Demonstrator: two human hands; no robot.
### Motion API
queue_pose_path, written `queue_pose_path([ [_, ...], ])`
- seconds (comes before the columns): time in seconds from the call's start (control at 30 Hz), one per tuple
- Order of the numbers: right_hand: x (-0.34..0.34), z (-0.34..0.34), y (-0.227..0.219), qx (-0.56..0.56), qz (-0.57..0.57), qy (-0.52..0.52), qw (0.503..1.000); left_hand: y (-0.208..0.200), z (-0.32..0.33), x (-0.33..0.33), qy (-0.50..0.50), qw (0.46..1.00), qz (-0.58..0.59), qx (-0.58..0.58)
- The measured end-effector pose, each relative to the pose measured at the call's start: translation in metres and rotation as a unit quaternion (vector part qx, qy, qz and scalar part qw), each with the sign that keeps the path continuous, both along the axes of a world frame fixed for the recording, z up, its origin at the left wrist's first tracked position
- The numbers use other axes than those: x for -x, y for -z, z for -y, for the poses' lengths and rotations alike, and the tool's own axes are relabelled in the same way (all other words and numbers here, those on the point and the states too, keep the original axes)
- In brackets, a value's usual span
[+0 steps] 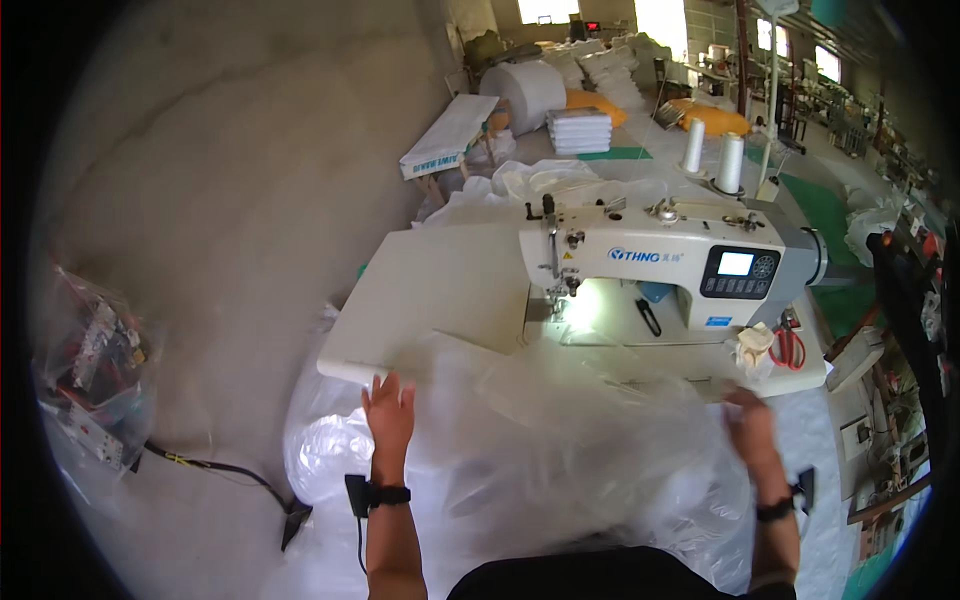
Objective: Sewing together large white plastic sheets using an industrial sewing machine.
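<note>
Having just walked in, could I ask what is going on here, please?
A person's left hand, fingers spread, is at the front edge of a sewing table, beside translucent plastic draped over that edge. The right hand is blurred at the plastic's right side; its grip is unclear. The plastic reaches toward the sewing machine, whose light is on. Red-handled scissors lie at the right.

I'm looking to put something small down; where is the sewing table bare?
On the sewing table, the left part is bare, bordered by its left edge, the sewing machine and, in front, the translucent plastic sheeting. The right end is crowded with red scissors and a crumpled cream wad; a black tool lies under the machine's arm.
</note>
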State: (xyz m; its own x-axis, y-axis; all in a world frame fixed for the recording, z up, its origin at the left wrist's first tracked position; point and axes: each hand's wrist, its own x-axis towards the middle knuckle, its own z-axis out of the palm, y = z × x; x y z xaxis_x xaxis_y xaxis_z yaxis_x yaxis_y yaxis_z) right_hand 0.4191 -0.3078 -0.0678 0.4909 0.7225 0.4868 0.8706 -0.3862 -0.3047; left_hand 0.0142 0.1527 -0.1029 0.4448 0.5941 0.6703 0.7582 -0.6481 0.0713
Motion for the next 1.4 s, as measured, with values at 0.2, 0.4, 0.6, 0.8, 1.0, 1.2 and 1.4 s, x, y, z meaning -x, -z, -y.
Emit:
queue_pose_path([
  [0.2,0.076,-0.172,-0.022,0.135,0.056,-0.17,0.975,-0.017,-0.046,-0.099,-0.001,0.981,-0.132,0.14],
  [0.4,0.091,-0.215,-0.008,0.119,0.06,-0.105,0.986,-0.011,-0.116,-0.18,0.119,0.968,-0.158,0.156],
  [0.6,0.094,-0.219,0.008,0.065,0.032,-0.083,0.994,-0.046,-0.094,-0.222,0.241,0.936,-0.062,0.25],
  [0.8,0.094,-0.218,0.004,0.09,0.059,-0.082,0.991,-0.065,0.068,-0.158,0.302,0.842,-0.183,0.407],
  [1.0,0.096,-0.21,-0.01,0.103,0.058,-0.115,0.986,-0.054,0.069,-0.129,0.298,0.854,-0.031,0.425],
  [1.2,0.084,-0.221,-0.015,0.091,0.072,-0.182,0.976,-0.072,-0.103,-0.053,-0.058,0.987,-0.085,0.127],
  [1.4,0.084,-0.26,-0.001,0.096,0.065,-0.203,0.972,-0.053,-0.121,-0.041,-0.238,0.949,-0.203,0.034],
])
